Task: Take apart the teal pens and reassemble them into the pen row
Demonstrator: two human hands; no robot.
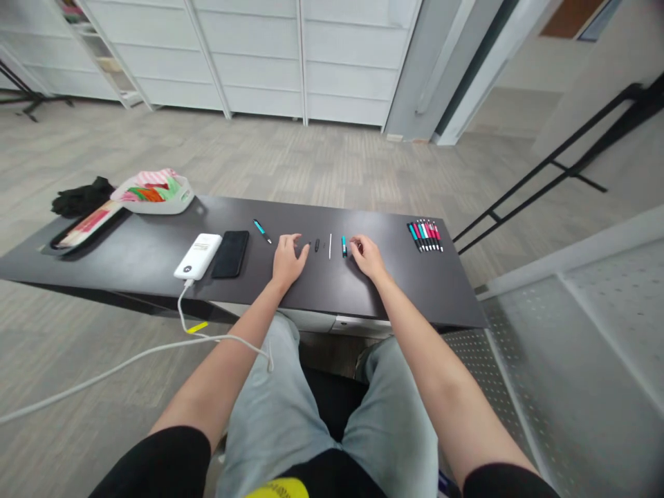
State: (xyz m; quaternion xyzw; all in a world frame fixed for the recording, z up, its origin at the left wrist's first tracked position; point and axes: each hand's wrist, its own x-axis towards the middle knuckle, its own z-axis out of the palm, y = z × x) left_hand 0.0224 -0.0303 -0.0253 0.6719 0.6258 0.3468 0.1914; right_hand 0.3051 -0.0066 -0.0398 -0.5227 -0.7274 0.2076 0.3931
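Note:
My left hand [288, 261] rests on the dark desk with its thumb and fingers apart and nothing visible in it. My right hand [367, 257] lies on the desk too, fingers loosely curved, with a gap between thumb and forefinger. Between the hands, pen parts stand in a row: a short black grip [317, 245], a tiny dark piece [324, 245] that may be a spring, a thin white refill [330, 246] and a blue-and-black pen barrel [344, 246]. The barrel is closest to my right fingertips. Beyond my left hand lies a whole blue-and-black pen [262, 232], slanted.
Several blue, red and black pens [425, 236] lie side by side at the right. On the left are a black phone [230, 254], a white power bank [198, 256] with a cable [150, 349] trailing over my left forearm, a white basket [179, 200], a black tray [88, 232] and black cloth [83, 197].

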